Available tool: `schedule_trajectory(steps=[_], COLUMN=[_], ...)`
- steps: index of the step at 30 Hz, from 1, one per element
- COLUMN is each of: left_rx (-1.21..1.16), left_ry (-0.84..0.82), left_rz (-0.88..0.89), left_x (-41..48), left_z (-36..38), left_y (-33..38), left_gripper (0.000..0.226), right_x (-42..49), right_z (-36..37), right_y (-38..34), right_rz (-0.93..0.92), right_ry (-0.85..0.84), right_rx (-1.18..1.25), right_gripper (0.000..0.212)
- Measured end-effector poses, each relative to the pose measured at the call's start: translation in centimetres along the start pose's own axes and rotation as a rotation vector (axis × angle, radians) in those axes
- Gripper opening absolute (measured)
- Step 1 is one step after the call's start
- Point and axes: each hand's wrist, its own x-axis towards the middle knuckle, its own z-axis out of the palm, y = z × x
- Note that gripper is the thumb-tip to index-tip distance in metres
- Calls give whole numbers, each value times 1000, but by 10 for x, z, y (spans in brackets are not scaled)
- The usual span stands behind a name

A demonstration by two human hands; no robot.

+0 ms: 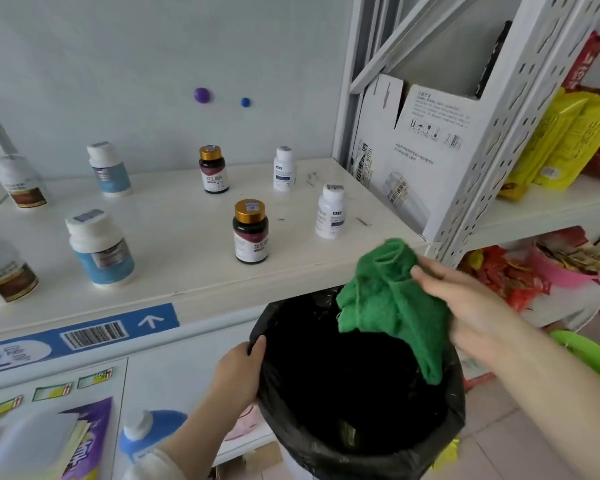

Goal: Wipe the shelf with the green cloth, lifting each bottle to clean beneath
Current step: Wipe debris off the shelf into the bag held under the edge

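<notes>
My right hand (465,306) grips the bunched green cloth (392,299) just off the shelf's front right corner, over a bin lined with a black bag (361,445). My left hand (238,372) holds the bag's left rim. On the white shelf (174,244) stand several bottles: two dark ones with gold caps (250,232) (212,169), two slim white ones (330,211) (284,169), two with blue labels (99,249) (109,169), and two with brown labels (20,183) (6,275) at the left. Small dark specks lie near the shelf's right end.
A grey perforated rack post (499,140) stands right of the shelf with a white carton (423,143) behind it. Yellow snack packets (565,133) fill the rack. A blue detergent bottle (146,434) stands below the shelf. A green basin (589,355) sits on the floor.
</notes>
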Motion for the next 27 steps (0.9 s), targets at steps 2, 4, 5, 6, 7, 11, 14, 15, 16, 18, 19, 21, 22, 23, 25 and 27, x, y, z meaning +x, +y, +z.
schedule_trajectory(steps=[2, 4, 5, 6, 7, 11, 14, 15, 16, 18, 19, 21, 22, 23, 25, 27], left_rx=[11, 2, 7, 4, -4, -46, -73, -80, -83, -111, -122, -98, -76, -54, -8, -2], left_ry=[-4, -10, -9, -6, -2, 41, 99, 104, 108, 129, 129, 102, 100, 111, 132, 148], left_rz=[14, 18, 23, 25, 20, 2, -29, -53, -81, -158, -200, -241, -230, -217, -166, -123], left_x=[13, 25, 31, 37, 41, 52, 60, 63, 66, 72, 74, 77, 79, 79, 77, 71], left_z=[6, 12, 15, 18, 20, 22, 26, 28, 31, 37, 39, 37, 37, 35, 35, 37], left_y=[9, 16, 19, 20, 21, 20, 18, 17, 18, 17, 15, 17, 15, 12, 6, 1], left_gripper=[43, 41, 38, 37, 36, 27, 33, 35, 36, 37, 38, 39, 38, 35, 33, 37], right_x=[14, 29, 37, 47, 57, 115, 184, 208, 234, 283, 307, 351, 369, 384, 410, 426], right_z=[-10, -16, -17, -18, -19, -9, 9, 18, 25, 36, 40, 41, 40, 39, 34, 31], right_y=[-20, -41, -50, -59, -67, -95, -104, -106, -108, -109, -109, -103, -99, -92, -74, -60], right_rz=[-48, -102, -129, -154, -177, -224, -278, -293, -301, -261, -237, -224, -241, -271, -352, -387], right_ry=[29, 75, 104, 128, 143, 171, 259, 304, 350, 400, 415, 431, 437, 417, 293, 127], right_rx=[-23, -55, -70, -73, -61, -94, -205, -248, -262, -271, -319, -530, -639, -743, -939, -1075], right_gripper=[25, 25, 26, 27, 27, 22, 24, 26, 27, 30, 33, 37, 36, 34, 31, 30])
